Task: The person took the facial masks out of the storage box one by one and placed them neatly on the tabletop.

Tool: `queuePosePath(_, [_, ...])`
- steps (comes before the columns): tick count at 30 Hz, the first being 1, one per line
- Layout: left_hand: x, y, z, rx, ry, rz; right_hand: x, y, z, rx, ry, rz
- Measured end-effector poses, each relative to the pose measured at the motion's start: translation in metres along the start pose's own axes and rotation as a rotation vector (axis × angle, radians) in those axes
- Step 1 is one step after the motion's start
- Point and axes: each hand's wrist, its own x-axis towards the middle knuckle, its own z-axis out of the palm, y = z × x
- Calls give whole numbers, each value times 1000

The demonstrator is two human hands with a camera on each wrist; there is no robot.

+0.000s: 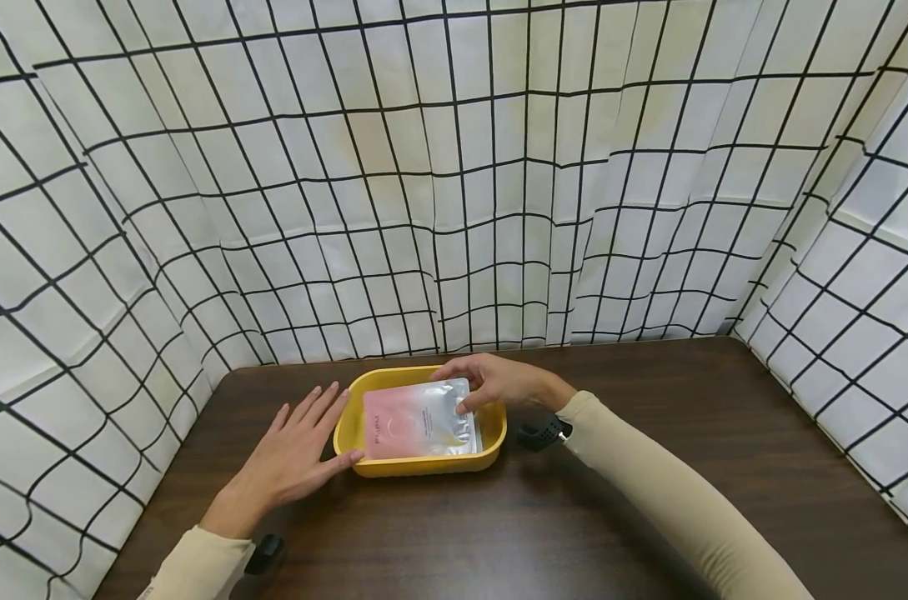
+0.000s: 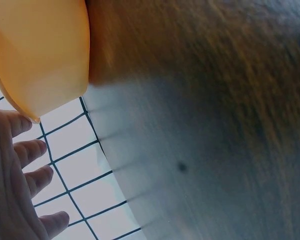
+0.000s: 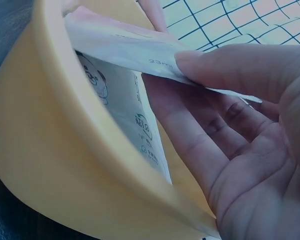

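Two hands at a yellow tub (image 1: pixel 423 468) on a dark wood counter (image 1: pixel 454 533), seen from the head and from both wrists. The pink-and-silver pouch (image 1: pixel 416 421) lies within the tub's rim, printed face up, its near edge close along the near wall; yellow lining shows beyond its left and far edges. The right hand (image 1: pixel 502 382), reaching over the far right part of the rim, pinches the pouch by its silver right end, the thumb above and the fingers beneath. In the right wrist view, a white packet (image 3: pixel 125 95) with a panda drawing lies under the pouch, and a gap separates it from the pouch's gripped end. The left hand (image 1: pixel 299 454) is wide, its fingers spread and holding nothing, just beside the tub's left end; the thumb tip reaches the near left rim, though whether it presses there cannot be told. The tub stands left of centre, near the counter's far edge, with only a narrow strip of wood behind it. Broader stretches of wood extend to the near side and to the right, the latter crossed by the right sleeve (image 1: pixel 664 492). A white sheet (image 1: pixel 484 196) with black grid lines rises past the far edge and bounds both sides.
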Motion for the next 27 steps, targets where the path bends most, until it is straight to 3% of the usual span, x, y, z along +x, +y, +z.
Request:
queuePosePath(12, [-2, 1, -1, 0, 33, 13, 0, -2, 6, 90, -1, 27])
queuePosePath(27, [0, -1, 2, 24, 44, 33, 0, -5, 11, 29, 43, 56])
